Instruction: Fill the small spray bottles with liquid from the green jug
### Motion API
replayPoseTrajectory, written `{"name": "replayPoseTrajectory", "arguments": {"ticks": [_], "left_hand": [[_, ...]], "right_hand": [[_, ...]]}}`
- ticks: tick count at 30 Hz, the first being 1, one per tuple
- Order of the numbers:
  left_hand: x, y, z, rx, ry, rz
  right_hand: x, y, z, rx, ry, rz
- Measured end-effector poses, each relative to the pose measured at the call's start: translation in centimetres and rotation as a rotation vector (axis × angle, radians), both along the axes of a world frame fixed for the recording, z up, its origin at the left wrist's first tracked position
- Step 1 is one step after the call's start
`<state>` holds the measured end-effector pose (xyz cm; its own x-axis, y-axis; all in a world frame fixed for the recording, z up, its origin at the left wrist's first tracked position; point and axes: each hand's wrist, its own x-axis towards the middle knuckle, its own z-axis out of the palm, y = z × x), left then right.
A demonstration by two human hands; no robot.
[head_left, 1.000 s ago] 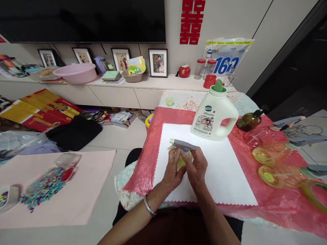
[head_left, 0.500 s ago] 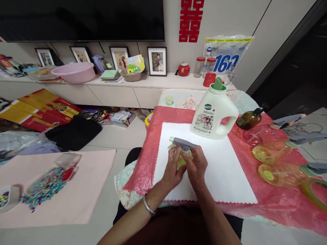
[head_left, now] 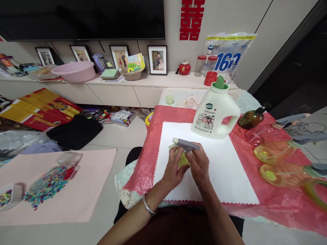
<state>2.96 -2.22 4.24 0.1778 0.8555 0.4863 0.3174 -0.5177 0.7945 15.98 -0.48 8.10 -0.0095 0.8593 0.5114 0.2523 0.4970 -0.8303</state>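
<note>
A small yellow-green spray bottle [head_left: 183,159] with a grey trigger head [head_left: 186,144] stands upright over a white mat [head_left: 230,170]. My left hand [head_left: 172,170] wraps the bottle's body from the left. My right hand [head_left: 198,166] grips the neck just under the trigger head. Behind them stands a large white detergent jug [head_left: 214,114] with a green funnel [head_left: 219,82] in its mouth.
A red plastic cloth [head_left: 278,200] covers the table. A brown pump bottle [head_left: 250,119] and several empty orange and clear spray bottles [head_left: 278,151] lie at the right. A pink mat with coloured beads [head_left: 46,185] is at left; a long shelf holds framed photos and a pink basin [head_left: 74,71].
My hands and the spray bottle stay in nearly the same spot; my right hand's fingers have shifted slightly around the neck. The camera view has tilted a little.
</note>
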Motion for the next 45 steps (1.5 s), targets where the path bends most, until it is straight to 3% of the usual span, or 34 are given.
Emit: {"name": "replayPoseTrajectory", "arguments": {"ticks": [6,11,18,24,27,31,37,45], "left_hand": [[0.1,0.0,-0.5,0.103,-0.011,0.019],[0.1,0.1,-0.8,0.159,-0.032,0.014],[-0.1,0.2,-0.7,0.093,-0.033,-0.021],[-1.3,-0.8,1.4,-0.144,-0.129,-0.086],[-1.4,-1.1,3.3,-0.185,-0.215,0.004],[0.3,-0.4,5.3,-0.219,-0.276,0.172],[2.9,0.7,5.5,-0.362,-0.359,0.362],[1.5,1.2,6.1,-0.162,-0.137,0.338]], "right_hand": [[-0.1,0.3,-0.1,0.033,-0.016,-0.003],[-0.7,0.1,-0.3,0.078,-0.005,-0.087],[-1.1,-0.1,-0.9,0.08,0.004,-0.148],[-1.2,0.0,-1.3,0.085,0.009,-0.164],[-1.5,0.0,-1.4,0.106,-0.017,-0.18],[-1.8,0.1,-1.5,0.133,-0.057,-0.218],[-1.6,-0.2,-2.2,0.128,-0.124,-0.21],[-1.6,-0.4,-4.9,-0.003,-0.162,-0.156]]}}
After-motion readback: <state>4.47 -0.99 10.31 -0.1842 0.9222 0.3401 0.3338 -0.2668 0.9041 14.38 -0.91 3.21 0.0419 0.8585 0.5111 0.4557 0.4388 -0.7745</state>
